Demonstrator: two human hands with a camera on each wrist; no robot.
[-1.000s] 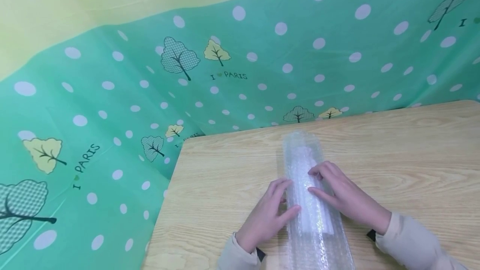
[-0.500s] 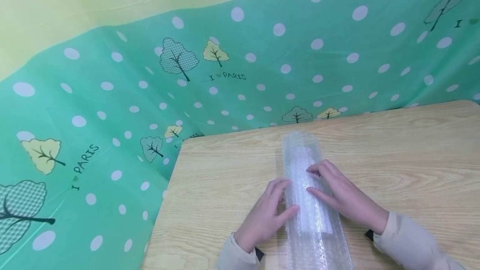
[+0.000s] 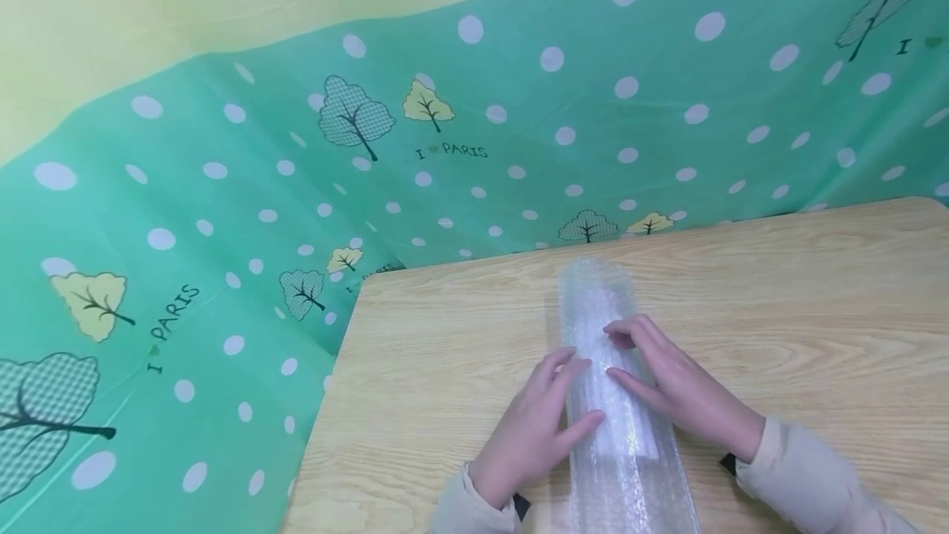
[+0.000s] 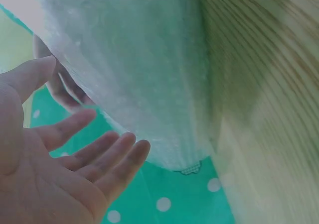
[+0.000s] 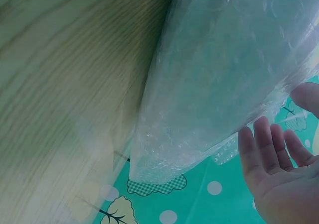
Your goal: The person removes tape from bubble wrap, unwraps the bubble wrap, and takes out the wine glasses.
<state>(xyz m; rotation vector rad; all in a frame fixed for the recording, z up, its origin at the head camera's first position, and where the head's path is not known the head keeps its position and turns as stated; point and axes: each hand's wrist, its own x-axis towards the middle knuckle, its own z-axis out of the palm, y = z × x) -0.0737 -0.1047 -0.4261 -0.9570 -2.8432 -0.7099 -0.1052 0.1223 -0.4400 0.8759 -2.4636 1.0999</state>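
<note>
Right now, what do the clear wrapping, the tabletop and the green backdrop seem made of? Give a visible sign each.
Clear wrapping: glossy plastic, probably bubble wrap; small bumps and bright glints show.
Tabletop: wood or wood-effect laminate, smooth-looking; grain lines show, leaving that open.
Green backdrop: fabric or thin plastic, mostly matte; soft folds show.

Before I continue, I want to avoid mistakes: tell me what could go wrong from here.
The bubble wrap could loosen or shift: the left hand and right hand lie at its sides with fingers spread, neither gripping around it.
The white item might slide lengthwise, since the wrap extends past both its ends.
</note>
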